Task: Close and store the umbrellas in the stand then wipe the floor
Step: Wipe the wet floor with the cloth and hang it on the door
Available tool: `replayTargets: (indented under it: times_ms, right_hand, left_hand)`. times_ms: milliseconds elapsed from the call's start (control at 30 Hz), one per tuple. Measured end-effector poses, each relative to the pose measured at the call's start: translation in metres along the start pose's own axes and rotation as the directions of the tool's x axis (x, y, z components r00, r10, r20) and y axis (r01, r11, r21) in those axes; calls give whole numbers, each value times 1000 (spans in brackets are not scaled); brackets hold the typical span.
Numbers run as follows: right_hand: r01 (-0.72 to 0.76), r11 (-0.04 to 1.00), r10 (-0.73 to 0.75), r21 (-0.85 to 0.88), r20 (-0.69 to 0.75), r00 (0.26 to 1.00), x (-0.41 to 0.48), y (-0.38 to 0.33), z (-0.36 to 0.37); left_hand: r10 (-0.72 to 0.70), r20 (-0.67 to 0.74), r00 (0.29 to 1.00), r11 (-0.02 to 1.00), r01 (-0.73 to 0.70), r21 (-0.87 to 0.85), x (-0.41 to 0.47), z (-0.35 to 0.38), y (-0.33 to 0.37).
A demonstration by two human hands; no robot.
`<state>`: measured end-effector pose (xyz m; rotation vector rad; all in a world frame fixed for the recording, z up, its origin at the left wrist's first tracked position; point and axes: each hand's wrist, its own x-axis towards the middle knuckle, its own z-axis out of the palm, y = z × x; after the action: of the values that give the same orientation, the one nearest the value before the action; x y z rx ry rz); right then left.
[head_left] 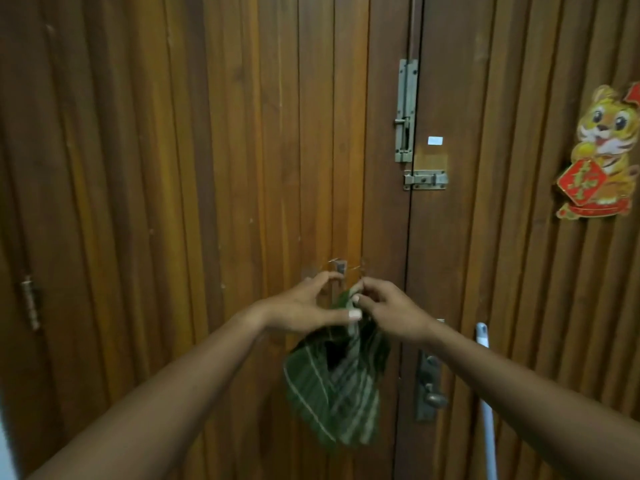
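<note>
Dim warm light, soft blur, bowed edges

Motion smears the green striped cloth (332, 386), so its hem is unclear. Its top is hidden behind the left grip (304, 310) and the right grip (391, 310). The right one seems to pinch it, but whether the left holds it cannot be told. The small hook (340, 266) above them is too blurred to make out. The right forearm covers the top of the door handle plate (426, 382). The white pole (486, 393) runs off the bottom edge, the tiger sticker (602, 150) off the right. The white label (435, 141) is too small to read.
</note>
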<state>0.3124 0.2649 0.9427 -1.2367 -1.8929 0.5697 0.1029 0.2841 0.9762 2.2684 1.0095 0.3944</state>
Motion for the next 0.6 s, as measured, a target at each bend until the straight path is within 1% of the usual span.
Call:
replayTargets:
  times_ms: [67, 100, 167, 200, 267, 333, 367, 400, 467, 500, 533, 567, 600]
  right_hand:
    - [89, 996, -89, 3, 64, 994, 14, 2, 4]
    - [123, 992, -122, -13, 73, 990, 22, 6, 4]
    - [171, 984, -167, -48, 68, 984, 37, 17, 0]
    - [173, 982, -168, -75, 68, 984, 45, 24, -5]
    - [153, 982, -141, -113, 106, 984, 61, 37, -20]
    - [147, 982, -133, -120, 121, 984, 75, 45, -33]
    - [158, 980, -146, -123, 100, 984, 82, 49, -38]
    - [170, 978, -162, -124, 66, 985, 89, 52, -42]
    - [172, 973, -182, -154, -58, 982, 104, 59, -43]
    - [159, 966, -189, -203, -134, 973, 111, 60, -42]
    - [144, 950, -204, -278, -197, 959, 117, 61, -41]
    - [129, 916, -230, -380, -233, 945, 120, 61, -39]
    - [125, 859, -275, -496, -243, 930, 121, 61, -38]
  left_hand:
    - [6, 3, 1000, 986, -5, -167, 20, -1, -11]
    - [5, 1, 1000, 978, -5, -209, 30, -2, -18]
    - [-6, -7, 1000, 975, 4, -223, 49, -6, -30]
    - [-20, -20, 1000, 980, 16, -196, 57, -7, -34]
    - [-38, -126, 991, 997, 29, -71, 71, -9, -35]
    - [19, -271, 963, 995, 9, 102, 86, -9, -36]
    - [66, -330, 942, 989, -19, 144, 93, -10, -38]
    - [114, -385, 916, 987, -59, 150, 100, -11, -40]
    - [201, -505, 839, 975, -124, 183, 112, -13, -44]
    - [265, -557, 787, 952, -123, 281, 118, -13, -47]
    - [355, -586, 728, 898, -91, 431, 123, -12, -48]
    - [448, -582, 679, 812, -36, 582, 127, -11, -50]
    - [515, -561, 648, 727, 16, 686, 132, -8, -52]
